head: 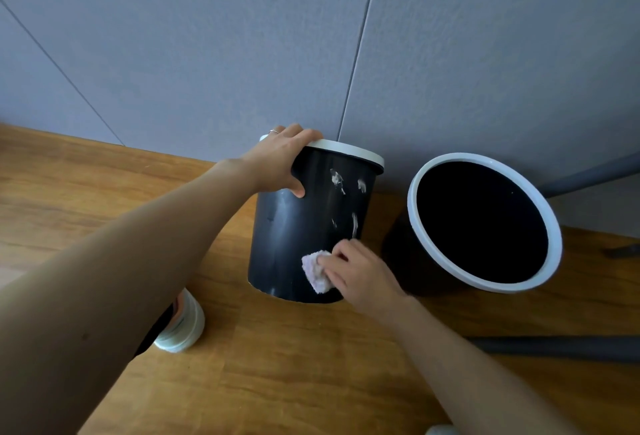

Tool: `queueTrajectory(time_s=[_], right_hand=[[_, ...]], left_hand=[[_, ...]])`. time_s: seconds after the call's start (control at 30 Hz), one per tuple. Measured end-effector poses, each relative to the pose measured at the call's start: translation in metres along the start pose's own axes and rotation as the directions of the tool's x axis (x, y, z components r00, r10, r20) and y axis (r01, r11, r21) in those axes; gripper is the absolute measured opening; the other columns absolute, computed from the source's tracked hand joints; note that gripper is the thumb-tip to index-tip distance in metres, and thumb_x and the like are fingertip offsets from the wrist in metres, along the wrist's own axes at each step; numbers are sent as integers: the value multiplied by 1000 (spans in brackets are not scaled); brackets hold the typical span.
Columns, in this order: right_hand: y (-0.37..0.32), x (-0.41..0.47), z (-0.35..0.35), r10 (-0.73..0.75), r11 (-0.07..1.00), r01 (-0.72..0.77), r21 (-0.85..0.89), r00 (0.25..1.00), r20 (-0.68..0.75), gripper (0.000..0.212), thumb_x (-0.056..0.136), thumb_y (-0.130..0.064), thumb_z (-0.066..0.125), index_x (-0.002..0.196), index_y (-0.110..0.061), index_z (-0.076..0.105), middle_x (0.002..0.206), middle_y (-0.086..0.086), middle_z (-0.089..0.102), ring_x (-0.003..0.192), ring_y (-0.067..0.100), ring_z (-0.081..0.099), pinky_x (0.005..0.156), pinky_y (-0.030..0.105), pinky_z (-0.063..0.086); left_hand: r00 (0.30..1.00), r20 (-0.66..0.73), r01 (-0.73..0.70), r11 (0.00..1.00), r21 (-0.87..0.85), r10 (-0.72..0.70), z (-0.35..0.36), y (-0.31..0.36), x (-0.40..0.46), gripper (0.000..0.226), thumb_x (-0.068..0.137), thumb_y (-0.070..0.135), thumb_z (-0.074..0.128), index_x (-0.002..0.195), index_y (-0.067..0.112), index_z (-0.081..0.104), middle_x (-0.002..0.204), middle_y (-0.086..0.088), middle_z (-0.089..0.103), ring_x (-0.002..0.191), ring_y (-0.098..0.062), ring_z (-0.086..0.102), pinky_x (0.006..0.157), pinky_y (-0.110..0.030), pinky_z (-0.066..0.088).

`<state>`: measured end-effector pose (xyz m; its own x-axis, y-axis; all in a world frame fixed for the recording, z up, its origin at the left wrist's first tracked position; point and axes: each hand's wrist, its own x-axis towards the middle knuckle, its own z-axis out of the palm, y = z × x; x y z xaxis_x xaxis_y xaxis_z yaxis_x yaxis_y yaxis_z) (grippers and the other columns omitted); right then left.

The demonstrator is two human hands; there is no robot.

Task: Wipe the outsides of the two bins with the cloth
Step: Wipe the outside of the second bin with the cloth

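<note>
An indoor room, most likely an office or a plain home room: warm brown wood-grain plank flooring (pixel 311 365) fills the lower half of the frame, and grey felt-textured wall panels (pixel 207 36) with thin seams fill the upper half. At the right edge, dark grey metal furniture legs (pixel 561 348) cross the floor. Two black round plastic waste bins with white rims (pixel 304 226) stand at the wall's foot, centre frame

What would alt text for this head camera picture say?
A person's right hand presses a pale cloth low on a smeared dark bin while the left hand grips its white rim. A second bin stands beside it on the wooden floor.
</note>
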<state>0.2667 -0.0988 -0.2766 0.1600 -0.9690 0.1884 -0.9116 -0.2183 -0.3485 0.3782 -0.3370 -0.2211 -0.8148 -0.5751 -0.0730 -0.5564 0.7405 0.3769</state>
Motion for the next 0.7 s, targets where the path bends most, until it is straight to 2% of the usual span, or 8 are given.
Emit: queueTrajectory(time_s=[0.1,0.2,0.27,0.37,0.43,0.57,0.7], right_hand=[[9,30,-13,130,991,-131,0,982,-135,11,86,-2,64,95,-3,71,83,13,57,75,29,54,62,43,51],[28,76,-36,271,960,-281,9,914,-303,13,90,-9,62,97,-3,71,86,17,56,82,35,54,69,43,48],[36,96,-47,312,944,-328,7,891,-331,14,91,-11,62,97,-3,71,90,17,57,87,37,55,73,44,47],[32,94,-44,317,941,-339,-1,882,-348,13,90,-10,63,95,-2,71,88,17,57,84,36,55,71,42,48],[26,76,-33,260,959,-282,-15,902,-344,11,90,-9,63,94,-2,71,83,16,55,78,33,54,66,40,48],[18,41,-18,153,987,-160,-14,964,-217,16,94,-10,58,100,-5,71,83,9,54,77,23,52,63,39,52],[25,59,-27,238,967,-254,-13,922,-307,12,90,-9,63,97,-6,72,82,12,56,75,30,54,61,42,51]], left_hand=[[1000,-9,-2,1000,3,2,0,0,-3,100,53,28,91,138,26,37,122,-3,46,112,-30,41,97,-43,38],[1000,-12,-5,1000,14,5,0,1,-6,101,53,29,91,139,27,37,122,-2,46,112,-30,41,97,-43,39],[1000,-16,-9,1000,22,10,1,1,-7,102,52,29,91,139,26,37,121,-2,46,110,-30,41,95,-41,39],[1000,-16,-10,1000,26,10,1,1,-6,102,53,29,91,139,27,36,121,-1,45,110,-29,40,95,-42,39],[1000,-8,-8,1000,24,8,1,1,-5,101,54,30,91,139,28,36,121,-1,45,112,-29,40,95,-43,40],[1000,-11,-13,1000,24,13,2,0,-4,100,54,31,90,138,28,35,122,-1,45,112,-30,40,94,-42,40],[1000,-14,-20,999,30,20,4,1,-5,101,55,31,90,139,28,35,123,-1,44,112,-29,40,95,-39,38]])
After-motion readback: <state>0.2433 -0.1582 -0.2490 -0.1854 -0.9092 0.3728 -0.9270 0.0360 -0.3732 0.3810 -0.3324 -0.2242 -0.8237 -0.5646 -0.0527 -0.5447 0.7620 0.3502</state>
